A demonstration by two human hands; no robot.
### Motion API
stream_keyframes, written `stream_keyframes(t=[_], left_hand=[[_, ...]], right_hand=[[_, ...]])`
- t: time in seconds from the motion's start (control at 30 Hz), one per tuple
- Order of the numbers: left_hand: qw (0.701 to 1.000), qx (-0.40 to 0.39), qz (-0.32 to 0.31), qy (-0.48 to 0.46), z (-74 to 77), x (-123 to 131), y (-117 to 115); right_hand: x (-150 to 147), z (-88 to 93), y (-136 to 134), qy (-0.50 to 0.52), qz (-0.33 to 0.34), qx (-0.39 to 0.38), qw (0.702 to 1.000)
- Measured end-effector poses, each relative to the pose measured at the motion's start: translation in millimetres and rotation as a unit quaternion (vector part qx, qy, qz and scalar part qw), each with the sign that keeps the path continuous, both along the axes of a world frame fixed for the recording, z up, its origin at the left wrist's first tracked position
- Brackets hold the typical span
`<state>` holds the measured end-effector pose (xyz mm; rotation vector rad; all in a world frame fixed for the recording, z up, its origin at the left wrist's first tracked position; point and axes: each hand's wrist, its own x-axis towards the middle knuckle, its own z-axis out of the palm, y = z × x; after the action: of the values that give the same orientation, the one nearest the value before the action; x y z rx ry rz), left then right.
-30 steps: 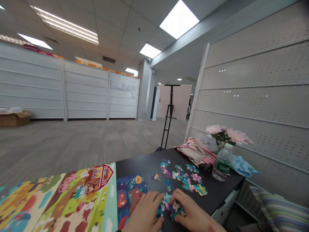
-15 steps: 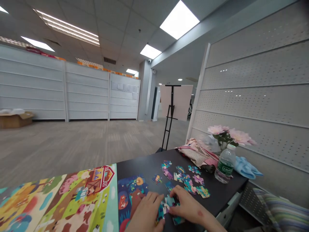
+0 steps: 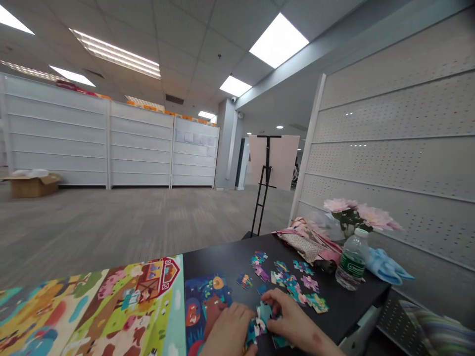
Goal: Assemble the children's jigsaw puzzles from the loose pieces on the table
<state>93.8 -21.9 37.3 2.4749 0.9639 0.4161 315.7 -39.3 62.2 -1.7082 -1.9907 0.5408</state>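
My left hand (image 3: 228, 329) lies flat on the edge of a partly built blue puzzle (image 3: 202, 301) on the black table (image 3: 226, 259), fingers pressing joined pieces. Beside it, my right hand (image 3: 289, 321) pinches a teal puzzle piece (image 3: 264, 312) against those joined pieces. The two hands almost touch near the table's front edge. Several loose puzzle pieces (image 3: 287, 279) are scattered just beyond my right hand.
A finished farm puzzle (image 3: 111, 306) covers the table's left part. At the right end stand a water bottle (image 3: 352, 259), pink flowers (image 3: 356, 212), a blue cloth (image 3: 388, 267) and a patterned bag (image 3: 304, 242). An easel (image 3: 267, 178) stands behind.
My right hand has slid left and a little away from me, bringing the teal piece in against the pieces under my left hand. The view has tilted slightly.
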Motion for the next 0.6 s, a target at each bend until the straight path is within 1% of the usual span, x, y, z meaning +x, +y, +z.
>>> stream_keyframes(t=[0.17,0.33,0.4,0.47,0.6], left_hand=[[0.999,0.034,-0.014,-0.001,-2.8,-2.6,-3.9],[0.999,0.053,-0.009,0.004,-4.7,-2.9,-7.5],[0.998,0.055,-0.005,0.004,-2.8,-2.9,-8.6],[0.998,0.057,-0.018,0.005,0.2,-3.2,-9.3],[0.997,0.062,-0.05,-0.002,6.4,-4.3,-12.3]], right_hand=[[-6.7,1.4,0.6,-0.007,0.026,0.006,1.0],[-5.3,12.4,-2.9,0.0,0.053,0.007,0.999],[0.2,16.2,-11.0,-0.003,0.054,0.016,0.998],[7.0,16.2,-22.3,-0.014,0.053,0.018,0.998],[17.3,5.5,-43.0,-0.02,0.057,0.007,0.998]])
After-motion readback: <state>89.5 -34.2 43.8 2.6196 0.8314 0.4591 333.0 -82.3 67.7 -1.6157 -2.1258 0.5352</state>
